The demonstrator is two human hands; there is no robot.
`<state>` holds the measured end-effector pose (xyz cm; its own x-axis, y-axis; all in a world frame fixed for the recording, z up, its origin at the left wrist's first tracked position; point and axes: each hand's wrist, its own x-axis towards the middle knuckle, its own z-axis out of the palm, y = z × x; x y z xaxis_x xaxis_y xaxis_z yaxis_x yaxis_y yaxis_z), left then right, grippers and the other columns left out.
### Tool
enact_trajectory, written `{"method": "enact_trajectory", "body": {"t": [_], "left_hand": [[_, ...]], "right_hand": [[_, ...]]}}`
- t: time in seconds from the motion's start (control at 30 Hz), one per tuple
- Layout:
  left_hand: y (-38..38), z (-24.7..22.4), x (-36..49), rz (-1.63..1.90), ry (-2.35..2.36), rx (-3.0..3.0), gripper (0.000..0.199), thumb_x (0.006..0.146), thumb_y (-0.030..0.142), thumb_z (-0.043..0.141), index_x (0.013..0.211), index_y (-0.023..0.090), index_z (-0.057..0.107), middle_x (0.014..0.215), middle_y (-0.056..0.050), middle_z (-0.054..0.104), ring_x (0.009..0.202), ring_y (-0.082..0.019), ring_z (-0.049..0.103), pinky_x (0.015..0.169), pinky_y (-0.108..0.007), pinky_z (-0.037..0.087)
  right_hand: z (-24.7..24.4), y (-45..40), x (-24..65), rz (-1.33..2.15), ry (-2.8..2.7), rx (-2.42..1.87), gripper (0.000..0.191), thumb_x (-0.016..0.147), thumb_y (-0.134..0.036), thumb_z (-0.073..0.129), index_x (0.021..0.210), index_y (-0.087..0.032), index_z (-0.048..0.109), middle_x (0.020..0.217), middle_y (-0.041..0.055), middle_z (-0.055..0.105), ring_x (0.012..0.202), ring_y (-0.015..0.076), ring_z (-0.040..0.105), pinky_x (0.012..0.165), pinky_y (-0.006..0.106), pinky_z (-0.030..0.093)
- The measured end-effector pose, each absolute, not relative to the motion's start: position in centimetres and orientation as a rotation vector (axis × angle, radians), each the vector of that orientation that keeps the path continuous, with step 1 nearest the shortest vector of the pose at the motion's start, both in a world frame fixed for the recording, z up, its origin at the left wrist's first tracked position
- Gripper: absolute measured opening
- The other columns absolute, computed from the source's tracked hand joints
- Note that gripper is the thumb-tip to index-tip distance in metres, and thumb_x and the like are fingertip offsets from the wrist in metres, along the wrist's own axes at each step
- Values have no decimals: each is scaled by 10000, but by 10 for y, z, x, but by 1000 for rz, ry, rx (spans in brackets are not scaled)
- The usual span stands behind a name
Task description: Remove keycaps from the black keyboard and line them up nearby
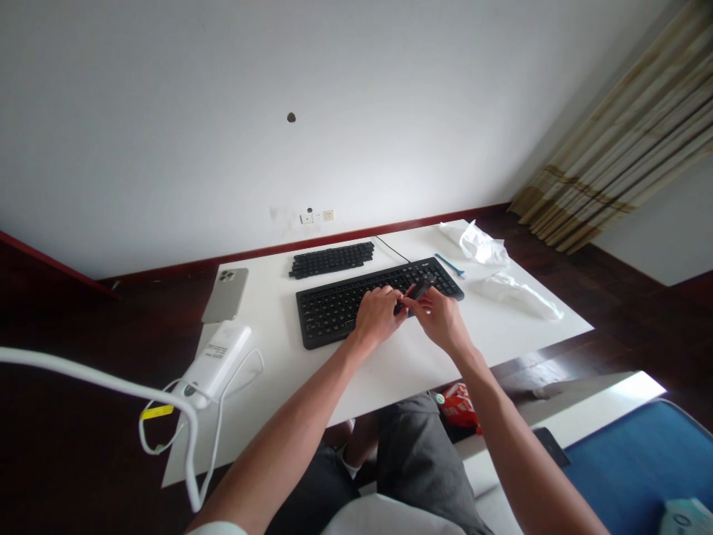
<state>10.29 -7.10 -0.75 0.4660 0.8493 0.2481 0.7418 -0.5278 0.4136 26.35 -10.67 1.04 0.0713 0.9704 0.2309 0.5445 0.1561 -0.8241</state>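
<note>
Small black plastic piece (pixel 419 288) over the right half of a flat black full-size keyboard (pixel 326 323), probably light, stiff and a little slick, so safest pinched by its narrow sides. Right hand (pixel 440 319) with fingertips closed on it in a firm-looking pinch; left hand (pixel 377 316) curled just beside it, contact impossible to tell.

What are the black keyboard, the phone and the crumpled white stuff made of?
The keyboard looks like dull black plastic, with no shine. The phone has a pale back that seems smooth glass or metal, softly shiny. The crumpled white stuff looks like thin plastic or paper; its soft creases don't settle which.
</note>
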Motion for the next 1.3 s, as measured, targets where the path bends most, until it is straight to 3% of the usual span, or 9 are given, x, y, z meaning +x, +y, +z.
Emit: {"method": "enact_trajectory", "body": {"t": [0.4, 0.6, 0.77, 0.97, 1.3], "left_hand": [[-71, -10, 103, 683, 1332, 2462, 127, 961, 306, 686, 1072, 245, 687, 1030, -25, 689, 994, -213, 638, 890, -355, 468], [-71, -10, 102, 688, 1310, 2460, 140, 959, 338, 697, 1067, 251, 677, 1055, -19, 691, 1004, -211, 635, 910, -356, 463], [-71, -10, 102, 674, 1310, 2447, 147, 955, 335, 706, 1072, 251, 677, 1048, -20, 686, 1011, -203, 634, 919, -341, 461], [-71, -10, 99, 688, 1276, 2455, 143, 960, 326, 707, 1079, 253, 675, 1064, -8, 691, 1016, -197, 637, 911, -330, 456], [-72, -7, 98, 614, 1256, 2453, 181, 978, 335, 685, 1147, 271, 682, 1121, -20, 683, 1055, -193, 649, 924, -335, 457]], "right_hand": [[3, -125, 259, 543, -1544, -1488, 294, 967, -453, 640, 1103, -204, 716, 1009, 98, 804, 949, 288, 796, 890, 402, 647], [1, -132, 260, 531, -1598, -1475, 264, 995, -402, 592, 1119, -211, 726, 1132, 90, 780, 970, 284, 791, 908, 397, 642], [-2, -136, 260, 535, -1590, -1468, 282, 1007, -421, 571, 1116, -215, 730, 1077, 81, 784, 1018, 295, 779, 940, 411, 636], [-4, -139, 258, 511, -1584, -1461, 256, 1010, -426, 568, 1120, -227, 686, 1180, 86, 763, 1003, 285, 782, 910, 386, 638], [-14, -153, 256, 415, -1553, -1508, 263, 1021, -419, 559, 1202, -249, 644, 1194, 94, 769, 1035, 284, 765, 909, 405, 609]]}}
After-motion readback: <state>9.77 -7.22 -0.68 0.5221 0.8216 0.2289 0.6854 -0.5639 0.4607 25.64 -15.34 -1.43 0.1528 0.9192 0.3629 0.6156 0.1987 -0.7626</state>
